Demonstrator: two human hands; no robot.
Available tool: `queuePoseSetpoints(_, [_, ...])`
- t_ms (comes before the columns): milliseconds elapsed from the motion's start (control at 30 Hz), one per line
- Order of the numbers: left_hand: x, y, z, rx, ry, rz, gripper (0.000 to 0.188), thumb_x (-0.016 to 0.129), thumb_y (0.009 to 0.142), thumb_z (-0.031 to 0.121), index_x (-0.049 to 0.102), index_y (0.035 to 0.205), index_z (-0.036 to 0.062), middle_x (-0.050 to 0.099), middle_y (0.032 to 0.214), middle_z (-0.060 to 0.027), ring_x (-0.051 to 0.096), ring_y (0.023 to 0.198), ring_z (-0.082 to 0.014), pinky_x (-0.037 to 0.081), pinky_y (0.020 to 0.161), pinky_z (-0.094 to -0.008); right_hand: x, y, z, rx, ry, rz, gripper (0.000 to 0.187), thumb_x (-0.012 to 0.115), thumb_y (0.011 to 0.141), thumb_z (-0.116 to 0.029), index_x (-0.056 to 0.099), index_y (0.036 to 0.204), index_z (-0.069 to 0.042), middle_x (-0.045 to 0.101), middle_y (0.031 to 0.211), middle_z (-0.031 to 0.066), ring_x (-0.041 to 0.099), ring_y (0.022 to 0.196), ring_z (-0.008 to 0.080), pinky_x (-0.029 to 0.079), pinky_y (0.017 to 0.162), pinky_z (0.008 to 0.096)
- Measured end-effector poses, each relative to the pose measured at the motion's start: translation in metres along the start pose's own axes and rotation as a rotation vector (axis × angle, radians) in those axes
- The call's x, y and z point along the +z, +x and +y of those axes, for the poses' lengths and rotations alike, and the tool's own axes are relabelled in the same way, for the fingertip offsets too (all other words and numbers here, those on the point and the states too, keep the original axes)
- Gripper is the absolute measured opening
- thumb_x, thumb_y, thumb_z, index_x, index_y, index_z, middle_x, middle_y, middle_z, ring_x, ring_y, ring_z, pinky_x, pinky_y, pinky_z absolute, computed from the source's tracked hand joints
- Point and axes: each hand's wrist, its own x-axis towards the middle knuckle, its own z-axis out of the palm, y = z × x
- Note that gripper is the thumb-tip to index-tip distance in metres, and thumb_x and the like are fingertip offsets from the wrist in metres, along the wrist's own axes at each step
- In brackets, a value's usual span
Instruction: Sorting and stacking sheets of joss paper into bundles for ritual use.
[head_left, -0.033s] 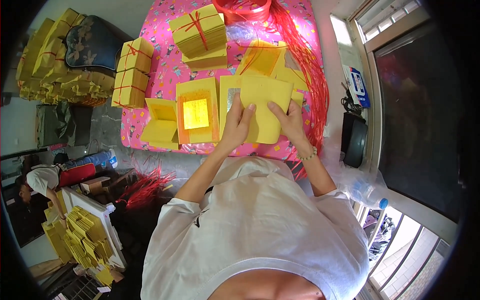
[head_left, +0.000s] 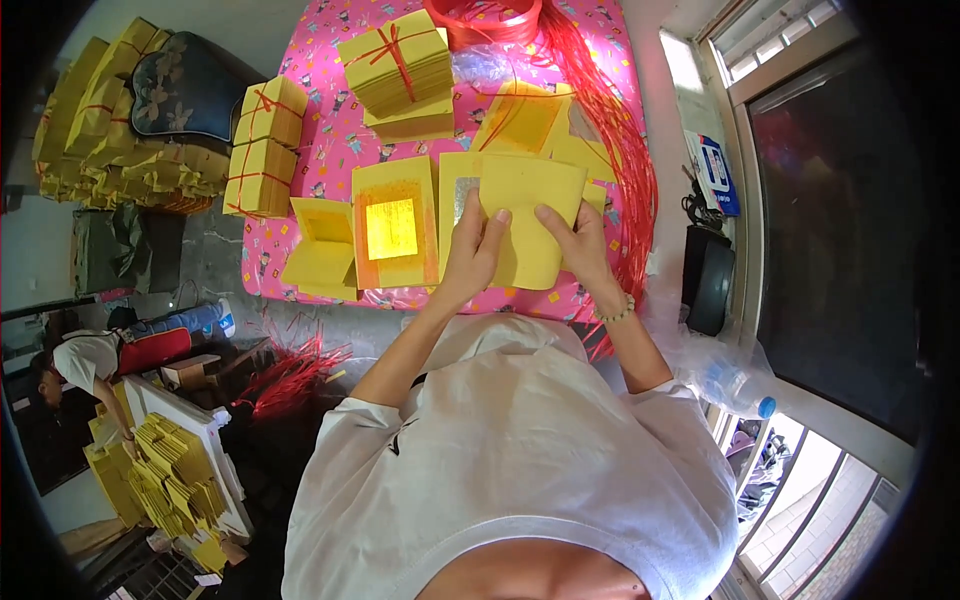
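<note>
Above the near edge of the pink patterned table cover, both hands hold a yellow paper sheaf (head_left: 533, 225) upright. My left hand (head_left: 478, 240) is closed on its left edge, thumb on the near face. My right hand (head_left: 585, 243) pinches the right edge, thumb also in front and fingers behind. How many sheets are in it, I cannot tell. Behind the left fingers shows part of a yellow sheet with a silver patch (head_left: 462, 187). Just left lies yellow paper with an orange border and gold square (head_left: 392, 229). A folded yellow paper piece (head_left: 322, 262) stands beside that.
Yellow bundles tied in red (head_left: 402, 65) stand at the back, with two more tied bundles (head_left: 262, 165) at the left edge. Long red plastic strips (head_left: 625, 150) run down the right side from a red ring (head_left: 490, 22). Another person (head_left: 95, 360) works at lower left by yellow piles (head_left: 170, 465).
</note>
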Motion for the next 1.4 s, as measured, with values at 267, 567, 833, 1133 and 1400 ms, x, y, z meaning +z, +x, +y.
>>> queuePoseSetpoints(267, [0.003, -0.003, 0.016, -0.088, -0.121, -0.008, 0.031, 0.045, 0.097, 0.010, 0.041, 0.126, 0.0005, 0.055, 0.116, -0.0095, 0.051, 0.106, -0.0143, 0.041, 0.091, -0.0283, 0.006, -0.006, -0.015, -0.084, -0.023, 0.051, 0.026, 0.057, 0.095, -0.020, 0.062, 0.107, 0.003, 0.066, 0.092, 0.0030, 0.059, 0.079, 0.0056, 0.048, 0.069, 0.0212])
queuePoseSetpoints(567, [-0.005, 0.000, 0.014, -0.147, -0.200, -0.034, 0.035, 0.045, 0.096, 0.006, 0.042, 0.130, 0.0005, 0.054, 0.122, -0.0073, 0.048, 0.114, -0.0141, 0.037, 0.097, -0.0288, 0.000, -0.001, -0.010, -0.111, -0.143, 0.045, 0.026, 0.053, 0.097, -0.020, 0.061, 0.107, 0.002, 0.063, 0.088, -0.0015, 0.054, 0.077, 0.0017, 0.045, 0.065, 0.0197])
queuePoseSetpoints(833, [-0.008, 0.000, 0.012, -0.170, -0.223, -0.051, 0.038, 0.045, 0.095, 0.006, 0.040, 0.132, 0.0008, 0.053, 0.124, -0.0069, 0.048, 0.116, -0.0141, 0.036, 0.098, -0.0292, -0.006, 0.006, -0.017, -0.122, -0.040, 0.094, 0.025, 0.054, 0.096, -0.019, 0.062, 0.107, 0.003, 0.063, 0.088, -0.0016, 0.055, 0.077, 0.0017, 0.045, 0.066, 0.0191])
queuePoseSetpoints(1133, [-0.015, 0.004, 0.002, -0.211, -0.213, -0.048, 0.035, 0.046, 0.095, 0.008, 0.043, 0.130, 0.0021, 0.056, 0.122, -0.0064, 0.051, 0.112, -0.0137, 0.039, 0.096, -0.0284, -0.016, -0.005, -0.010, 0.106, -0.143, -0.084, 0.028, 0.058, 0.094, -0.021, 0.065, 0.103, 0.005, 0.067, 0.090, 0.0047, 0.062, 0.075, 0.0075, 0.052, 0.065, 0.0227])
queuePoseSetpoints(1400, [-0.016, 0.013, 0.002, -0.263, -0.158, -0.055, 0.031, 0.049, 0.096, 0.013, 0.048, 0.125, 0.0050, 0.059, 0.117, -0.0044, 0.055, 0.107, -0.0121, 0.042, 0.092, -0.0274, -0.016, -0.011, -0.017, 0.308, -0.111, -0.119, 0.030, 0.059, 0.093, -0.024, 0.065, 0.101, 0.005, 0.068, 0.089, 0.0067, 0.066, 0.080, 0.0121, 0.056, 0.069, 0.0257])
